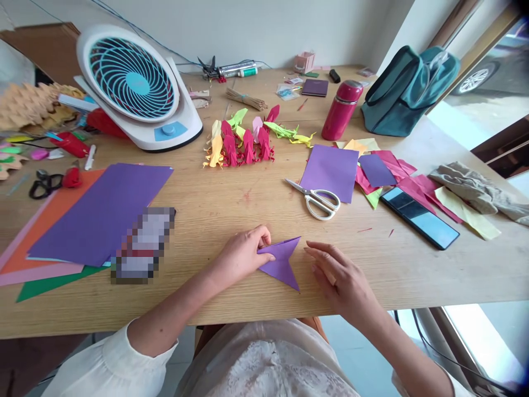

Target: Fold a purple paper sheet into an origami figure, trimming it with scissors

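A small folded purple paper (283, 263), shaped like a pointed triangle, lies on the wooden table (231, 209) near its front edge. My left hand (243, 252) pinches the paper's left corner between thumb and fingers. My right hand (339, 275) rests just right of the paper with its fingers stretched out flat, holding nothing and not touching the paper.
White-handled scissors (320, 199) lie behind the paper beside a purple sheet (330, 171). A black phone (419, 216), coloured scraps, a red flask (341, 109) and a teal bag (407, 88) are right. Several folded paper figures (243, 140), a fan (132, 85) and stacked coloured sheets (99, 212) are left.
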`<state>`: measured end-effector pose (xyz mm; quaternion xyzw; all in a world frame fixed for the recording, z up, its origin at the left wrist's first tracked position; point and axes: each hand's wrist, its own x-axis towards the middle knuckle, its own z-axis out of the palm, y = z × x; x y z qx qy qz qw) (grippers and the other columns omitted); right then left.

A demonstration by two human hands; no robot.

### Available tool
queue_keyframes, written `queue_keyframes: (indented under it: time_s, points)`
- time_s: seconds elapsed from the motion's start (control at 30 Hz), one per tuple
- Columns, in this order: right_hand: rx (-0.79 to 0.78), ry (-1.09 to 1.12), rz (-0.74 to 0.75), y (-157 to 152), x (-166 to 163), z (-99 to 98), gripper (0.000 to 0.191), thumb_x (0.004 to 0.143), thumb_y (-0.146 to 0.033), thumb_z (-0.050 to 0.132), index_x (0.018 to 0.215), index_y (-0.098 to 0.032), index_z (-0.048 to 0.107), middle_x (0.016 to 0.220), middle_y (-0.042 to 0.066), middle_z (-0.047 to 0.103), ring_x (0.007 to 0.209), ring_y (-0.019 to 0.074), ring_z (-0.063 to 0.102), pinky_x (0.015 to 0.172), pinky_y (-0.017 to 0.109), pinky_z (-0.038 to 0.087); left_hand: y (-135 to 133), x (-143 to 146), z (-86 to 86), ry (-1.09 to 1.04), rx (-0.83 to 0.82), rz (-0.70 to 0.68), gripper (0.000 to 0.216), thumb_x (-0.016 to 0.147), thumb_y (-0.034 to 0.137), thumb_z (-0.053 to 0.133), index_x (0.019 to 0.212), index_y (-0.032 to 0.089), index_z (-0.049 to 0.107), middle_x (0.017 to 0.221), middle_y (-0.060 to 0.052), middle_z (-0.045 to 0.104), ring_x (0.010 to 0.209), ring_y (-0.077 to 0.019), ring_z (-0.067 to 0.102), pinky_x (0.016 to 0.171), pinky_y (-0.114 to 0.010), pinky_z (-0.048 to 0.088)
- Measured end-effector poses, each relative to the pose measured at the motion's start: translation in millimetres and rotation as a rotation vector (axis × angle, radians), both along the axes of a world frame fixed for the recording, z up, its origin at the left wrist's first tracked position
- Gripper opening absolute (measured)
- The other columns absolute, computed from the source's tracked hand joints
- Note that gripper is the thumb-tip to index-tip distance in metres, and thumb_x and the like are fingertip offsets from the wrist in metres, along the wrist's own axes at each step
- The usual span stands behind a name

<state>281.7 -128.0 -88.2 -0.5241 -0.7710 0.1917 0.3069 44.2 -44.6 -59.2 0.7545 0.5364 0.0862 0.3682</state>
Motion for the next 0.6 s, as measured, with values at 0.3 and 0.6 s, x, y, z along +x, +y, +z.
queue_keyframes:
  time_s: [0.3,0.6]
  points:
    - [-0.445,0.443,0.08,95,-26,14.6,0.037,0.088,-0.056,0.063,0.081,-0.019,0.065,0.072,0.002,0.063,0.067,0.016,0.057,0.056,0.026,0.045,34,4,-5.5,-0.727,-0.226,0.201,0.029,0.076,0.04,0.075,0.088,0.016,0.063,0.082,0.0,0.067,0.074,-0.0138,0.06,0.071,-0.026,0.046]
    - [-0.63,0.448,0.223,113,-56,2.3,0.049,0.085,-0.053,0.065,0.06,-0.02,0.039,0.06,-0.006,0.03,0.056,0.008,0.024,0.049,0.025,0.018,49,-14,-17.0,-0.611,-0.217,0.18,0.031,0.076,0.044,0.074,0.08,0.015,0.065,0.073,0.001,0.06,0.067,-0.012,0.052,0.061,-0.024,0.039]
